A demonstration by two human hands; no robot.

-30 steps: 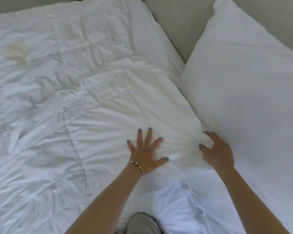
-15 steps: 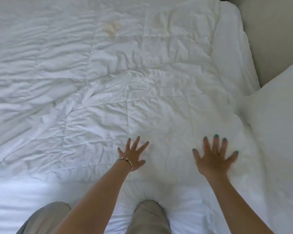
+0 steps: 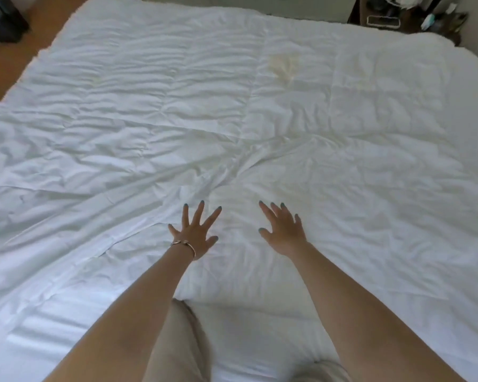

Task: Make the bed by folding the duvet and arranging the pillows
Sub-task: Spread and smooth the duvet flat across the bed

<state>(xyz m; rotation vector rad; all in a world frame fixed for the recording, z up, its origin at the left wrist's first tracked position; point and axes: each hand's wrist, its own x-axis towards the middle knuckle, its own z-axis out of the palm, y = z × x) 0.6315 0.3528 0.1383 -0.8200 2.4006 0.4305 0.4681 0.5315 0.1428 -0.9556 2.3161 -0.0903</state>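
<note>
White duvet (image 3: pixel 260 119) lies spread flat over the bed, creased, w/ a yellowish stain (image 3: pixel 283 68) past the hands. Left hand (image 3: pixel 196 234), bracelet (image 3: pixel 183 244) at wrist, palm down on duvet, fingers splayed, gripping nothing. Right hand (image 3: pixel 284 232) just beside it, also on duvet, fingers spread straight, holding nothing.

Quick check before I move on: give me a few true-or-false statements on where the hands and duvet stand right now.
1. Both hands lie flat on the duvet with spread fingers. True.
2. The left hand wears a bracelet. True.
3. The right hand grips a pillow. False: it holds nothing, and no pillow is in view.
4. The duvet is smooth. False: it is wrinkled.
5. A yellowish stain marks the duvet. True.
</note>
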